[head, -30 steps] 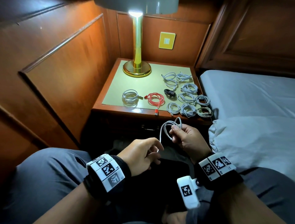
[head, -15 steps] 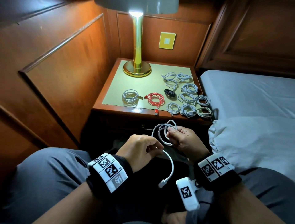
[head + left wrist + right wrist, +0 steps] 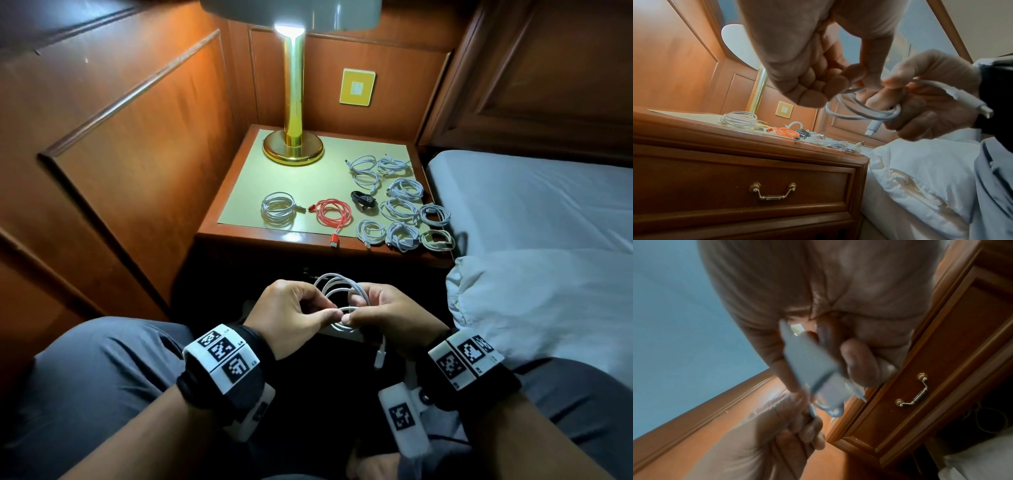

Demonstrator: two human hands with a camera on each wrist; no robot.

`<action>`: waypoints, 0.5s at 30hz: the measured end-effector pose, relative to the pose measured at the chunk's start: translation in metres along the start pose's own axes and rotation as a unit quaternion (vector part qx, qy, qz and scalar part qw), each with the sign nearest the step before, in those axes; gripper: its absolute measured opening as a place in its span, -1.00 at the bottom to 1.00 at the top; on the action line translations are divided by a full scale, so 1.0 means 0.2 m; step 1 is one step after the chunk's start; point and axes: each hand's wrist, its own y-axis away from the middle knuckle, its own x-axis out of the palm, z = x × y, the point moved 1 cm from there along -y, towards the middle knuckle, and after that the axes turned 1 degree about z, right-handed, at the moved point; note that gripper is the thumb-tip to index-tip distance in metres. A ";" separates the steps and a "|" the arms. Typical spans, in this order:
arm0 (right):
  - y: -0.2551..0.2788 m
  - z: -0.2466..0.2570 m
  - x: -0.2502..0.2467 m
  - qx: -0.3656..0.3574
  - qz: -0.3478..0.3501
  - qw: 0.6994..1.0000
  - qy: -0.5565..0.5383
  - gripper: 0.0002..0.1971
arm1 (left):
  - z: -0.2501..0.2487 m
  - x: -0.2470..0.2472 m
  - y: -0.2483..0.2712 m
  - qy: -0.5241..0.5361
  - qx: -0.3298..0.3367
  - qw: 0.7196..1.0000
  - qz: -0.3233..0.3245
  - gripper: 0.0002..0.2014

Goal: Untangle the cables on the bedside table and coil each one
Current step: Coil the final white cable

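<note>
A: What are the two hands doing, low in the middle of the head view?

B: The left hand (image 3: 291, 315) and the right hand (image 3: 387, 317) meet over the person's lap. Both are clamped on one white cable (image 3: 337, 291). The left grip pinches a strand between thumb and forefinger; the right grip has its fingers curled round the gathered loops.

A: Is the cable fully coiled?

B: Several loops stand up between the hands, and one white plug (image 3: 379, 356) hangs loose below the right hand.

A: And the worktop?

B: It sits in the centre of the frame, above the hands, with a brass lamp (image 3: 293, 102) at its back. A white coil (image 3: 278, 209) lies at lower left, a red coil (image 3: 334, 212) just beside it, a small black coil (image 3: 363, 200) next, and a cluster of white coils (image 3: 400, 209) at the right edge, near the bed (image 3: 534, 212).

A: Anything from the wrist views?

B: The left wrist view shows the drawer handle (image 3: 772, 191) under the worktop edge. The right wrist view is blurred.
</note>
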 end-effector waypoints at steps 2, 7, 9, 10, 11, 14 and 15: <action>0.00 0.01 0.00 0.013 0.001 1.000 -0.014 -0.64 | 0.00 -0.02 -0.01 0.012 0.000 1.000 0.018 -0.89; 0.01 0.02 -0.02 0.034 0.033 0.994 -0.096 -0.67 | 0.04 -0.04 -0.03 0.086 -0.022 0.995 -0.045 -0.70; 0.02 0.03 -0.02 0.035 0.045 0.991 -0.120 -0.67 | 0.04 -0.03 -0.03 0.131 -0.056 0.990 0.008 -0.63; 0.02 0.03 -0.02 0.034 0.047 0.991 -0.123 -0.67 | 0.03 -0.02 -0.02 0.160 -0.063 0.984 0.038 -0.64; 0.02 0.03 -0.01 0.034 0.047 0.991 -0.122 -0.67 | 0.03 -0.01 -0.02 0.182 -0.061 0.980 0.058 -0.66; 0.02 0.03 -0.01 0.036 0.046 0.991 -0.123 -0.67 | 0.01 0.00 -0.01 0.202 -0.042 0.975 0.086 -0.68; 0.02 0.03 -0.01 0.036 0.050 0.990 -0.127 -0.67 | 0.01 0.00 -0.01 0.199 -0.038 0.975 0.091 -0.72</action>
